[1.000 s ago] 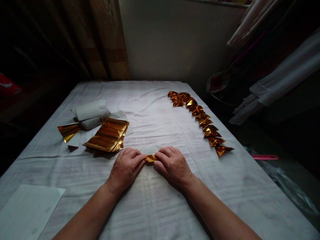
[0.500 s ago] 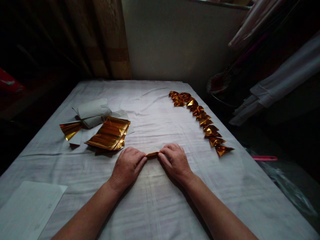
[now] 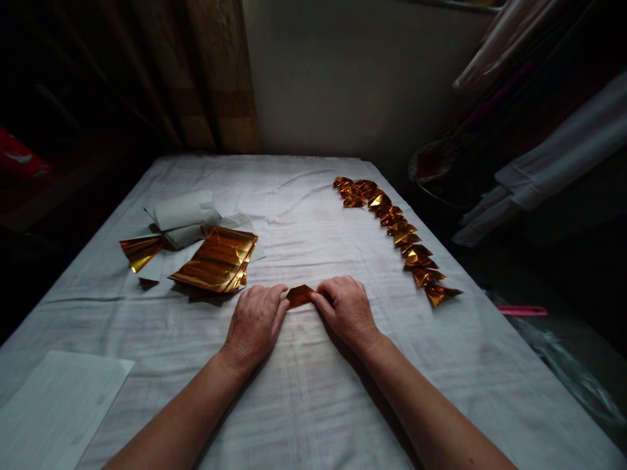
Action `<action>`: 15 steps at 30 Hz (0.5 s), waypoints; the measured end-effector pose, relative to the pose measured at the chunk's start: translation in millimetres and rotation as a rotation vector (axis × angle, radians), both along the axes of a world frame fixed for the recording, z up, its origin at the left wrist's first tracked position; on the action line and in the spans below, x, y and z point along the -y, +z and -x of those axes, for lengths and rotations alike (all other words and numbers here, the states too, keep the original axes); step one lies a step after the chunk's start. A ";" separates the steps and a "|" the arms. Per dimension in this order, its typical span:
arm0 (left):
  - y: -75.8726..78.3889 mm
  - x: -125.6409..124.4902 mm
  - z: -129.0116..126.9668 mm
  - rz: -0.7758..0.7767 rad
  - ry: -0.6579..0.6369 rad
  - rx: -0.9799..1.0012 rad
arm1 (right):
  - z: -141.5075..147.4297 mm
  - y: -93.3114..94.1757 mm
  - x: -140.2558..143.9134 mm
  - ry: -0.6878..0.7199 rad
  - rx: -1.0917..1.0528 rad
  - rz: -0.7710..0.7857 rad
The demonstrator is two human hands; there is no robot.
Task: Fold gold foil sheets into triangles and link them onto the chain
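Gold foil piece (image 3: 299,296): small, folded, on white-clothed worktop (image 3: 313,391). Left hand (image 3: 255,324) and right hand (image 3: 345,309) pinch its ends, probably fingertip-only. Light, thin, crease-prone, slippery; grip by edges.

Dim room; plain pale wall (image 3: 343,85) behind white cloth-covered table (image 3: 313,391); brown patterned curtain (image 3: 220,78) left; white hanging garments (image 3: 553,163) right.
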State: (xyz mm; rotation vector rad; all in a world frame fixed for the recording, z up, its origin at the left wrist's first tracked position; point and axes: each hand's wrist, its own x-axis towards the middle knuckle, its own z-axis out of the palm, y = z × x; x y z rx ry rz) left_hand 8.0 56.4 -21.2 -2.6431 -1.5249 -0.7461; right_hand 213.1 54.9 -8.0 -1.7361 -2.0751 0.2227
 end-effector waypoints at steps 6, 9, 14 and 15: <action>-0.9 -0.6 -1.7 -0.030 0.029 -0.050 | -0.7 -6.7 1.4 0.000 -0.042 -0.067; -0.7 -1.2 -2.5 -0.051 0.035 -0.065 | -0.2 -8.5 1.9 -0.015 -0.057 -0.075; -0.8 -2.0 -2.4 -0.027 0.047 -0.061 | 1.7 -8.1 3.1 -0.025 -0.039 -0.074; -0.7 -2.1 -2.2 -0.023 0.045 -0.058 | 2.1 -8.2 3.3 -0.029 -0.035 -0.075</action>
